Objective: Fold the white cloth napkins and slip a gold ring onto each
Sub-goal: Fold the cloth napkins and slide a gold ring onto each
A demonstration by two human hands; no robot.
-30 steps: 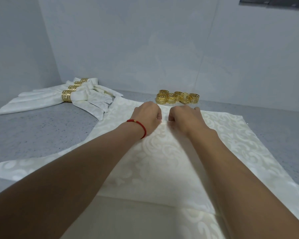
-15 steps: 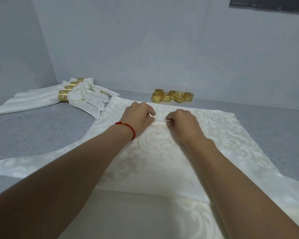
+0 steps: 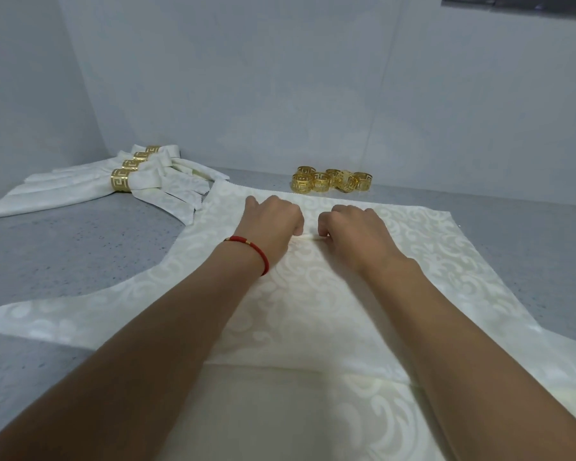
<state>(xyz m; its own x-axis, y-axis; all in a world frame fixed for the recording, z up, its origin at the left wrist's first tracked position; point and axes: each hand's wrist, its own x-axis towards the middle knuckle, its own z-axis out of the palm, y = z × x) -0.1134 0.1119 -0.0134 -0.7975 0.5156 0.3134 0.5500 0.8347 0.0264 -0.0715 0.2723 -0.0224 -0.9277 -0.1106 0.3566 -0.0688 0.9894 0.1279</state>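
Hands [image 3: 273, 224] pinch napkin [image 3: 313, 314] fold.

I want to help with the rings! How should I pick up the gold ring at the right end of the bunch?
Come from the right, its open side. That gold ring sits upright, so pinch its top rim with your fingers, one inside, one outside.

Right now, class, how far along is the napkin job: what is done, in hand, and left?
Done: four ringed napkins lie at far left. In hand: the left hand and right hand pinch a pleat in the spread napkin. Left: finishing this fold and ringing it; the loose gold rings wait beyond.
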